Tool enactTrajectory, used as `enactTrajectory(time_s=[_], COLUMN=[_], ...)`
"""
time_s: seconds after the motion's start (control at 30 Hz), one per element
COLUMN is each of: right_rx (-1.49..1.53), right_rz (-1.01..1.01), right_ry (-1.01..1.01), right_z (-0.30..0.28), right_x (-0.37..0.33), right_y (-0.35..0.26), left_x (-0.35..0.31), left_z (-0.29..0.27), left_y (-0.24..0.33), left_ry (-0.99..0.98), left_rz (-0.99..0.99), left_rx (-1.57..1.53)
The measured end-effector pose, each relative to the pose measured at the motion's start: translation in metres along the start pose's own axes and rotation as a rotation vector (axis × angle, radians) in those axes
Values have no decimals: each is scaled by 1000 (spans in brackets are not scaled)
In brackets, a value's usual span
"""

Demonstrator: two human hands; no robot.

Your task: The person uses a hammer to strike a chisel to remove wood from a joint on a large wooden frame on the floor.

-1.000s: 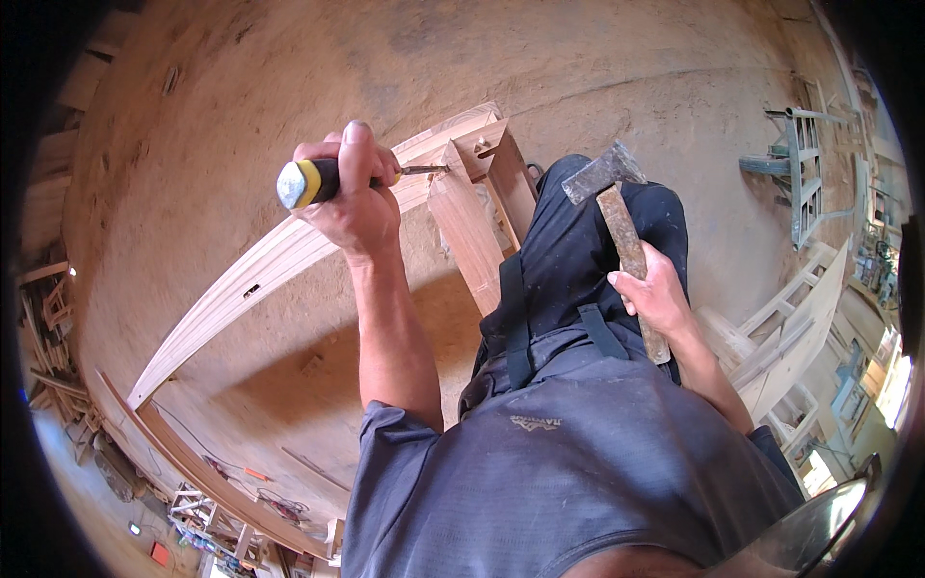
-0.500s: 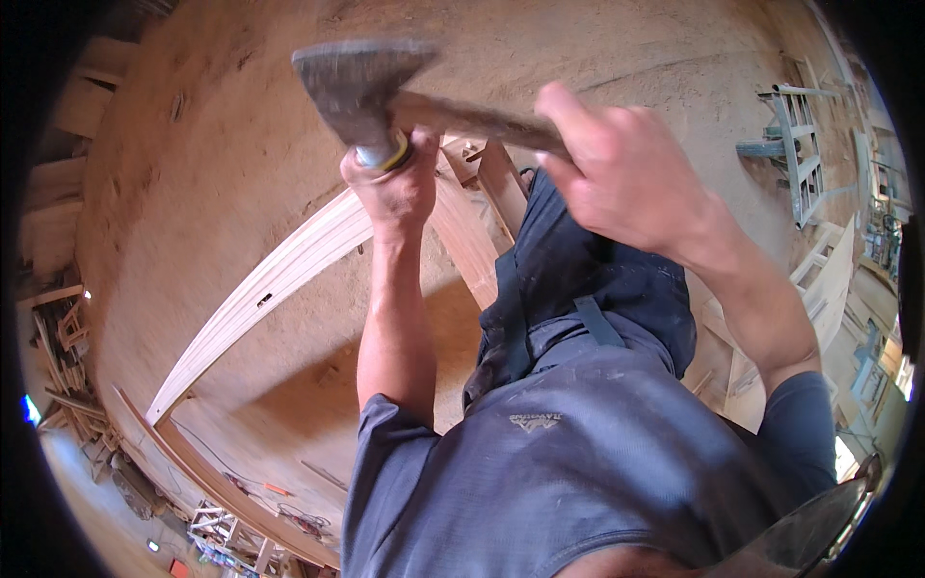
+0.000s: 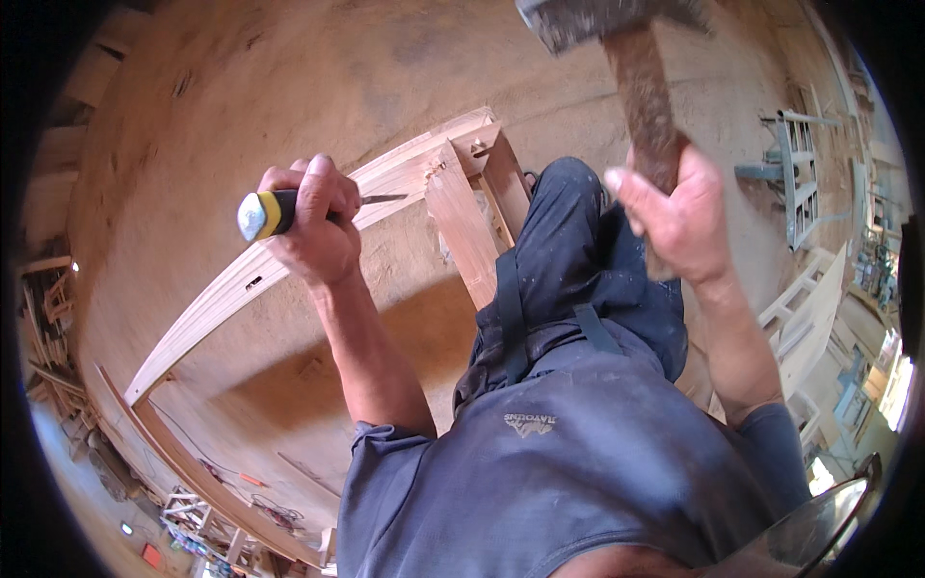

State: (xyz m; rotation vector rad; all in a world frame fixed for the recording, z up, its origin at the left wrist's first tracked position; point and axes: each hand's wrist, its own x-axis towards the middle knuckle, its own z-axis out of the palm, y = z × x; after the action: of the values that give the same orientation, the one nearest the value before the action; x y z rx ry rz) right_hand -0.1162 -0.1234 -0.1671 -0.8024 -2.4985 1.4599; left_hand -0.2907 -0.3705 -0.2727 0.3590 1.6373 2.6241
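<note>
My left hand [image 3: 318, 217] is wrapped round a chisel [image 3: 267, 214] with a black and yellow handle and a metal end cap. Its narrow blade points right, above the wooden frame and apart from the joint. On the right, my right hand [image 3: 679, 217] grips the wooden handle of a hatchet [image 3: 641, 82], raised with its broad steel head at the top edge, partly blurred and cut off. Below and between the hands, a long pale curved board [image 3: 207, 308] meets a shorter plank [image 3: 462, 226]; a rough notch shows near their joint.
My bent knee [image 3: 568, 197] in dark trousers is beside the frame. A darker curved board [image 3: 207, 482] continues at lower left over cables and an orange tool [image 3: 252, 479]. Metal racks [image 3: 802, 178] and wooden frames stand at right; scrap wood [image 3: 58, 376] lies far left.
The hatchet has swung up and right, away from the chisel's end cap. My left hand has moved left and down, and the chisel has tipped over, its blade now showing.
</note>
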Motion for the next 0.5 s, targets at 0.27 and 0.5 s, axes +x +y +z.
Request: enactTrajectory(time_s=[0.27,0.5], right_rx=[68,-61], right_rz=[225,169], right_ry=[-112,-129], right_z=[25,29], right_x=[-30,-27], right_y=[44,36], left_x=[-3,-14], left_z=[8,21], left_y=[-45,-61], left_ry=[-40,11], left_rz=[29,32], left_rx=[-92,-24])
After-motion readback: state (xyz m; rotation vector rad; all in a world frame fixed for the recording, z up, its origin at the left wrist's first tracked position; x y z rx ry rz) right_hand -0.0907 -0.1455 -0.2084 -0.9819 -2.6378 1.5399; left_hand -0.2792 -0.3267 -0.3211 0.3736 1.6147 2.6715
